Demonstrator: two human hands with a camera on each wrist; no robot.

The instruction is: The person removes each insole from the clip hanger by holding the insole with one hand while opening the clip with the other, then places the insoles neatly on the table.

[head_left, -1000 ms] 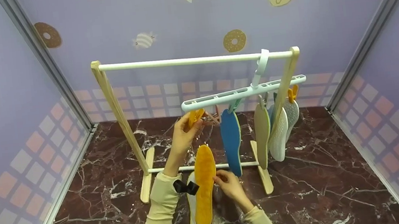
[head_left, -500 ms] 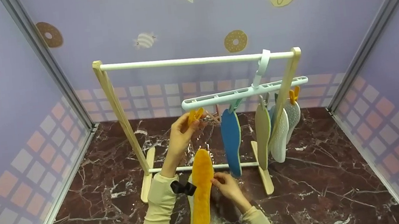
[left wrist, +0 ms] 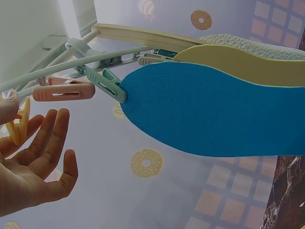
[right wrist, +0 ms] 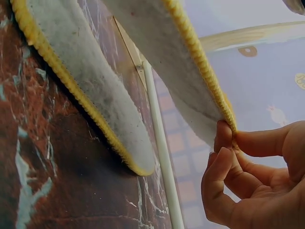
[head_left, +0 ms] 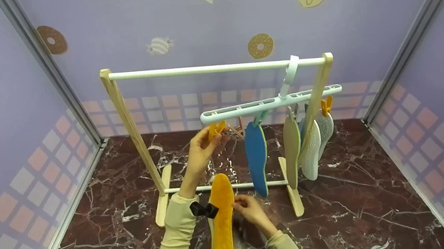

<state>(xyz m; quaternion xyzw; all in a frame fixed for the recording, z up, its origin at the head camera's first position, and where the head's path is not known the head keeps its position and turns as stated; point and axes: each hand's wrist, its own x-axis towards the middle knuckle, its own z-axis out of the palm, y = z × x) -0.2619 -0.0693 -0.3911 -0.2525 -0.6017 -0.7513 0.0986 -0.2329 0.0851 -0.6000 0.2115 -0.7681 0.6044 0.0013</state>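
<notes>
My left hand [head_left: 201, 148] pinches a yellow clothespin [head_left: 217, 129] at the left end of a white clip hanger [head_left: 241, 110]. Its other fingers are spread loosely in the left wrist view. Lower down, my right hand [head_left: 251, 210] pinches the edge of an orange fuzzy insole [head_left: 223, 219] between thumb and fingers. That insole's underside [right wrist: 167, 62] shows whitish in the right wrist view. Beneath it a second insole [right wrist: 95, 90] lies on the marbled surface, pale side up. A pink clothespin [left wrist: 64, 90] and a green clothespin [left wrist: 107, 85] hang beside the left hand; the green one grips a blue insole [head_left: 256, 158].
A wooden rack with a white top rail [head_left: 199, 70] bears the hanger near its right post [head_left: 318, 93]. Farther right hang a beige insole [head_left: 292, 150], a white insole [head_left: 311, 152] and a grey insole [head_left: 325, 134]. Patterned panels enclose the marbled surface [head_left: 104, 219].
The right hand has brought the orange insole down and to the left, over the pale one on the surface. The left hand has stayed almost in place with the yellow clothespin.
</notes>
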